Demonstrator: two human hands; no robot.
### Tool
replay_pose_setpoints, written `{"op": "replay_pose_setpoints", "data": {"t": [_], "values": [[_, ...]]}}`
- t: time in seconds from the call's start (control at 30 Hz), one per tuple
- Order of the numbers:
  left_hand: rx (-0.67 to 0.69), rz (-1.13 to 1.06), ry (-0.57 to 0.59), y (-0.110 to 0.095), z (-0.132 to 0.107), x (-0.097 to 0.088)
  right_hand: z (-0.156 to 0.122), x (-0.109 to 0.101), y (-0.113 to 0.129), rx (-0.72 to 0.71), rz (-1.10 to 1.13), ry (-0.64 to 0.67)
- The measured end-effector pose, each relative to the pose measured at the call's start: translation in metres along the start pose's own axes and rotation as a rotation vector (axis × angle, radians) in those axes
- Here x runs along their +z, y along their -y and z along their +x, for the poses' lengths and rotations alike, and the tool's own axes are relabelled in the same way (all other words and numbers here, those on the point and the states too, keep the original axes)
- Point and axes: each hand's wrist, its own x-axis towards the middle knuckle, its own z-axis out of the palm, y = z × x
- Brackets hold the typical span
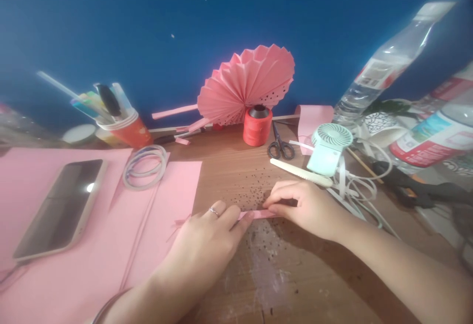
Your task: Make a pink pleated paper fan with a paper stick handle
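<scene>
A narrow pink paper strip [258, 213] lies on the wooden table [229, 166] between my two hands. My left hand [210, 235], with a ring on one finger, pinches the strip's left end with curled fingers. My right hand [303, 206] pinches the strip's right end, fingers pressed together on it. Small dark specks are scattered on the wood around the strip. A folded pink paper fan [247, 85] leans against the blue wall behind.
Pink paper sheets [92, 225] at left carry a phone [61, 206] and a wire coil [145, 166]. A red cup of pens [123, 124], orange thread spool [257, 126], scissors [280, 145], mint handheld fan [327, 149], white cord and plastic bottles [384, 63] crowd the back and right.
</scene>
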Motion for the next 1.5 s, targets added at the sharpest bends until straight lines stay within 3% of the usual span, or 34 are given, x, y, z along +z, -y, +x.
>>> {"op": "replay_pose_setpoints", "data": {"t": [0.47,1.0,1.17,1.23,1.3,1.37,1.5], "values": [[-0.064,-0.042,-0.004,-0.001,0.0,-0.002,0.0,-0.004,-0.004,-0.181,-0.158,0.057],[-0.044,-0.044,-0.032,0.002,-0.002,0.002,-0.004,-0.023,-0.015,-0.166,-0.169,0.141],[-0.011,-0.026,-0.09,-0.001,0.0,0.001,-0.003,-0.016,0.003,-0.165,-0.214,0.028],[0.009,-0.057,-0.146,-0.006,0.001,0.001,-0.003,-0.007,0.016,-0.127,-0.091,-0.096],[0.033,-0.107,-0.22,-0.011,0.002,0.002,-0.003,0.006,0.026,-0.035,0.198,-0.189],[0.054,-0.135,-0.281,-0.016,0.003,0.005,-0.002,0.02,0.029,-0.047,0.506,-0.256],[0.05,-0.156,-0.224,-0.019,0.003,0.004,0.003,0.035,0.021,-0.018,0.732,-0.284]]}}
